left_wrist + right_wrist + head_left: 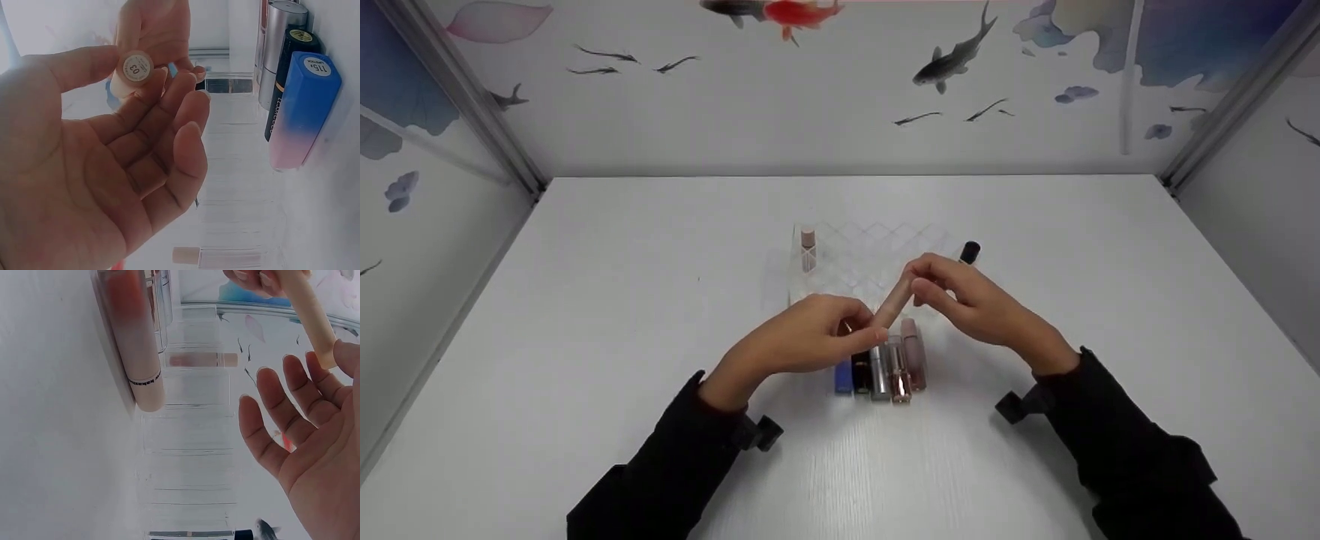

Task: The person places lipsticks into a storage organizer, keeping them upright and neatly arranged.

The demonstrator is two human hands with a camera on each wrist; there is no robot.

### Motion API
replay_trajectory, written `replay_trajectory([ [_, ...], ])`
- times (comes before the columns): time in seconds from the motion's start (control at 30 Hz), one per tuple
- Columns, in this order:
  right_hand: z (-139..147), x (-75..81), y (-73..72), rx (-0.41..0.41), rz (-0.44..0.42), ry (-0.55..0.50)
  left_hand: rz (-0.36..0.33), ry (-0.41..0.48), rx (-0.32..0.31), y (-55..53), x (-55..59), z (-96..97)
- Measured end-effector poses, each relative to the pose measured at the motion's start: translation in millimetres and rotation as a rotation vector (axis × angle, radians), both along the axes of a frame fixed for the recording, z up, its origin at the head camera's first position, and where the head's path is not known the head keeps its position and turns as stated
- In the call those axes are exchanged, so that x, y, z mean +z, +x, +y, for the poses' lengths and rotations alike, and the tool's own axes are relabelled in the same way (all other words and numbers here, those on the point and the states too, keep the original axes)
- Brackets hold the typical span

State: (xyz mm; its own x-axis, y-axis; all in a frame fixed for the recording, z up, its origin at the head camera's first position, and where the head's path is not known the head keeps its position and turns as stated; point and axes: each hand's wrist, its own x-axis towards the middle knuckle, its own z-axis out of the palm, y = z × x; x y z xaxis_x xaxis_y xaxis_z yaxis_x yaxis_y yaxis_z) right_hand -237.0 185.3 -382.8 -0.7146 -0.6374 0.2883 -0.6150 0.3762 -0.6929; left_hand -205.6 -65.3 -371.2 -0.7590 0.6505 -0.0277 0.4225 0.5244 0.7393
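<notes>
Centre frame, a pale beige tube [894,303] slants between the left hand [806,334] and right hand [979,304], thumb and fingers pinching one end each, apparently to steady it, near lipsticks [880,379] lined up, seemingly for easy reach, before a clear organizer [877,251].

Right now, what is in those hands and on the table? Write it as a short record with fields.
Left hand: pinches one end of the beige tube
Right hand: holds that tube's other end
Label on held tube: 03
Row lying on table, left to right: blue-and-pink tube, black tube, silver tube, rose-gold tube, pink tube
Clear holder: pale-capped tube toward its left end, black-capped tube at its right
</notes>
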Motion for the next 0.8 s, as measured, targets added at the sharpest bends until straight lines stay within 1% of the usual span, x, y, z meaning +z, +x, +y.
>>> replay_trajectory([
  [0.07,1.2,-2.9,-2.8,-0.037,-0.001,0.019,0.023,-0.01,0.032,-0.6,-1.8,1.2],
  [0.23,2.2,-6.4,-6.9,-0.101,-0.006,0.031,0.072,-0.026,0.154,-1.9,-4.6,5.2],
  [0.33,1.3,-6.6,-7.2,-0.121,-0.023,0.021,0.086,-0.025,0.19,-1.3,-3.9,6.7],
  [0.43,-1.1,-5.7,-6.0,-0.114,-0.082,-0.019,0.086,-0.028,0.192,0.3,-3.0,8.1],
  [0.57,-4.7,-4.9,-3.7,-0.081,-0.212,-0.09,0.057,-0.021,0.163,3.3,-2.5,11.5],
  [0.63,-6.1,-4.3,-2.5,-0.073,-0.263,-0.113,0.05,-0.014,0.147,4.9,-2.6,13.8],
  [0.73,-7.7,-2.9,-0.8,-0.076,-0.322,-0.135,0.051,0.002,0.131,7.6,-3.5,17.4],
  [0.8,-8.2,-2.2,0.1,-0.083,-0.394,-0.16,0.053,0.013,0.128,9.3,-4.7,20.2],
])
